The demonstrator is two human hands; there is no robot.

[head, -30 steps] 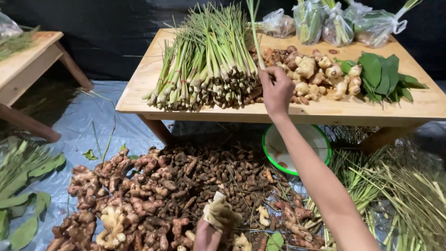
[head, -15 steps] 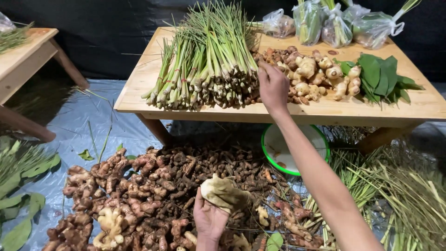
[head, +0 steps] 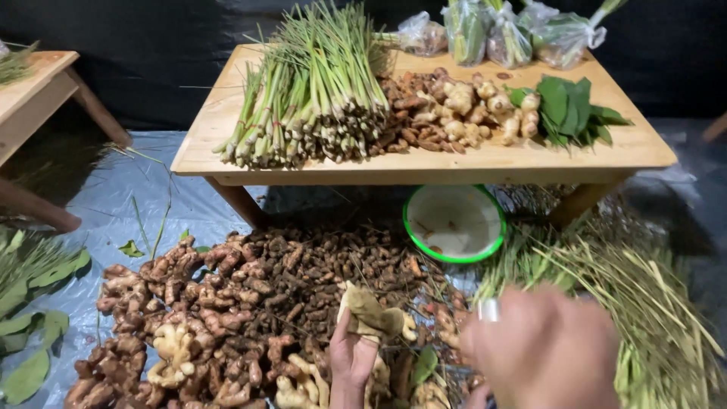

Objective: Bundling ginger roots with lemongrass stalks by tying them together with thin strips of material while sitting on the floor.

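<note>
Here, the left hand (head: 350, 356) holds a pale ginger root (head: 369, 314), fingers wrapped round its lower part, above the heap of brown roots (head: 250, 303) on the grey floor sheet (head: 129, 204). The right hand (head: 547, 352) is blurred, near the bottom edge; cannot tell its finger state. A green-rimmed bowl (head: 454, 223) sits under the table's front edge. The table (head: 485, 160) carries lemongrass (head: 318, 91), ginger (head: 462, 106) and green leaves (head: 568, 106).
</note>
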